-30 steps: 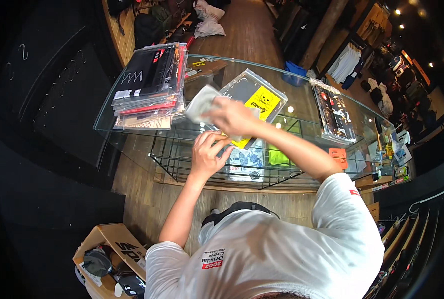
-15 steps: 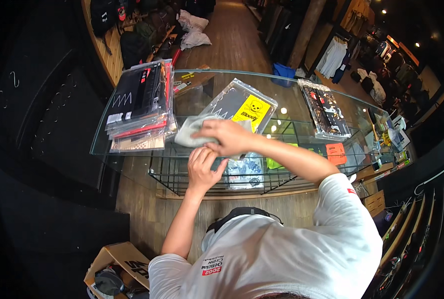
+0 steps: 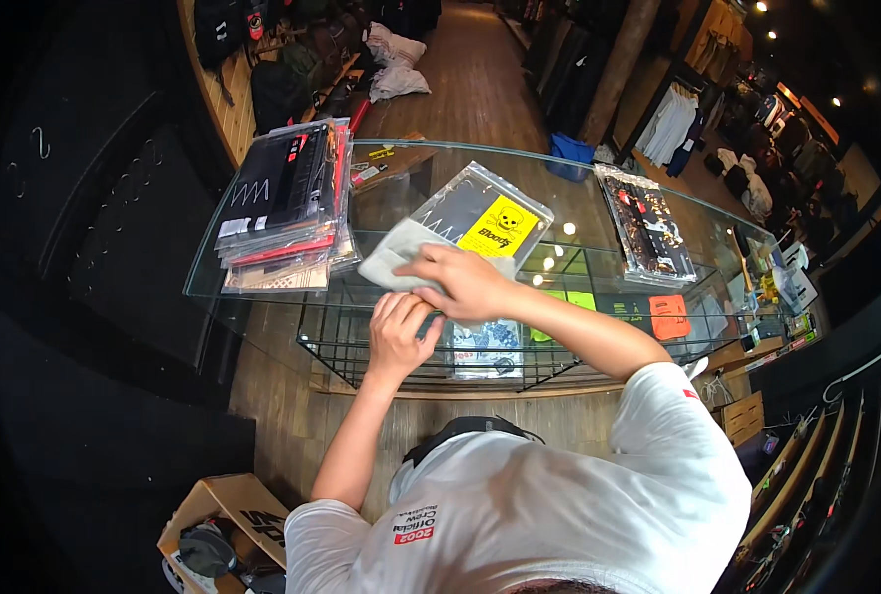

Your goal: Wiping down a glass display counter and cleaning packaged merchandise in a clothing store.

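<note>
1. A pale grey cloth [image 3: 398, 257] lies flat on the glass counter [image 3: 569, 178], near its front edge and left of the middle. Its long axis runs from the near left toward the far right.
2. The right hand [image 3: 465, 282] lies palm down on the cloth's right end, fingers curled over it and pressing it to the glass.
3. The left hand [image 3: 398, 332] sits just below and beside the right, at the counter's front edge, fingers bent and resting against the glass. Whether it pinches anything I cannot tell.
4. Touching the cloth's far side is a clear plastic package [image 3: 480, 218], lying at an angle. It holds a dark folded garment and a yellow square label [image 3: 501, 230] with a dark skull-like figure at its right end.
5. To the left, a stack of flat clear packages [image 3: 284, 203] holds dark garments, with red edges showing and small white labels at the near left corner.
6. Well apart on the right lies a long narrow package [image 3: 646, 223] with a dark patterned print, pointing away from the person.
7. Under the glass, a wire shelf [image 3: 520, 346] carries folded items in bright green [image 3: 559, 302] and orange [image 3: 668, 317].
8. A cardboard box [image 3: 225, 515] stands on the wooden floor at lower left.
</note>
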A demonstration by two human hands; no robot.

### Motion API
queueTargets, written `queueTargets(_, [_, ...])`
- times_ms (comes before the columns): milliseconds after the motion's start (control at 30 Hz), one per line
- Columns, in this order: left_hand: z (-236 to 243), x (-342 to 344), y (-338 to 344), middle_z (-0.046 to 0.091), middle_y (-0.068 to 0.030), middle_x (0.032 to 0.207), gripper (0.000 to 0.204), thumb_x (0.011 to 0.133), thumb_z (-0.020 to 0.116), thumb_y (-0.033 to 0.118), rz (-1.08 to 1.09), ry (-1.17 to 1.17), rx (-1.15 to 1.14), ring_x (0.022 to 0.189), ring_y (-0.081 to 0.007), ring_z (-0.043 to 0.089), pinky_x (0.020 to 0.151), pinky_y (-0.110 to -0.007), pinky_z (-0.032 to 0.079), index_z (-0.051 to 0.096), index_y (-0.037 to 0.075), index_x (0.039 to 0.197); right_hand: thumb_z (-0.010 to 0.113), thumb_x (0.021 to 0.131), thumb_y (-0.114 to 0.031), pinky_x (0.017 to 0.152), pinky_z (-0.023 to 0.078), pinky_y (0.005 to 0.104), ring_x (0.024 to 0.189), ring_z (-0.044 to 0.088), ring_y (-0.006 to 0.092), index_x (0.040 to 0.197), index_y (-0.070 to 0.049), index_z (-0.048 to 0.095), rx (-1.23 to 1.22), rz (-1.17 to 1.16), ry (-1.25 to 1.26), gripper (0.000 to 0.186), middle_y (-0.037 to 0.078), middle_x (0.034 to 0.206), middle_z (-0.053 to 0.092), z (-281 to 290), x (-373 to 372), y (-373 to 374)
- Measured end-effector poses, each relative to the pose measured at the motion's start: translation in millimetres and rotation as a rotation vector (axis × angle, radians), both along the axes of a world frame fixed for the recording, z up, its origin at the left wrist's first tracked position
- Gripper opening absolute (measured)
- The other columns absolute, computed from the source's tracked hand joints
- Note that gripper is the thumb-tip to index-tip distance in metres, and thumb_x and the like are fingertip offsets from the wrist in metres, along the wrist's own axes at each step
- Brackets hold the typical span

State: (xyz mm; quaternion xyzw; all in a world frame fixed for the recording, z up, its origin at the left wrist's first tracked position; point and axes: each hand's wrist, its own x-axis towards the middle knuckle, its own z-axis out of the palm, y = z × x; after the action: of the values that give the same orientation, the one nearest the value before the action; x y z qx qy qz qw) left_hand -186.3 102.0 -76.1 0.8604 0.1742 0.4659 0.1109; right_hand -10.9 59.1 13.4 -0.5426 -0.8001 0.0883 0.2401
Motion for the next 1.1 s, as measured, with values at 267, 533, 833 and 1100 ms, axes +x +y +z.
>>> queueTargets(267, [24.6,20.5,-9.7,0.064,-0.0069,0.096,0.034,0.078,0.080,0.020,-0.032,-0.005,0.050,0.098,-0.0282,0.062,0.093,-0.044,0.046,0.074,0.010,0.110,0.058,0.091,-0.018,0.080,0.057,0.0500,0.093,0.068,0.0398,0.119,-0.012,0.069,0.232,-0.848,-0.316,0.030,0.022,0.112,0.065,-25.4,209.9,9.2])
queueTargets(533, [2.4,16.5,-4.6,0.063,-0.0111,0.094,0.047,0.068,0.087,0.019,0.074,-0.051,-0.082,0.094,-0.0327,0.062,0.090,-0.046,0.046,0.052,0.006,0.098,0.065,0.092,-0.020,0.096,0.051,0.0480,0.109,0.062,0.0388,0.132,-0.011,0.060,0.035,-0.150,-0.027,0.041,0.018,0.114,0.060,-4.9,0.4,-40.3])
queueTargets(833, [42.2,23.1,-14.3,0.051,-0.0099,0.087,0.049,0.075,0.080,0.019,-0.039,0.175,0.078,0.088,-0.0294,0.052,0.092,-0.045,0.041,0.071,0.015,0.123,0.063,0.090,-0.022,0.088,0.055,0.0505,0.104,0.065,0.0412,0.121,-0.018,0.069,0.155,-0.998,-0.251,0.032,0.021,0.117,0.064,-27.1,208.3,-13.5])
queueTargets(1100, [96.4,68.1,28.7,0.066,-0.0186,0.088,0.008,0.089,0.063,0.004,-0.173,-0.280,-0.143,0.075,-0.0351,0.067,0.072,-0.042,0.053,0.067,0.001,0.096,0.060,0.102,-0.023,0.087,0.053,0.0328,0.101,0.065,0.0189,0.134,-0.005,0.060,0.414,-0.676,1.397,0.036,0.008,0.116,0.069,-20.5,234.1,-34.0])
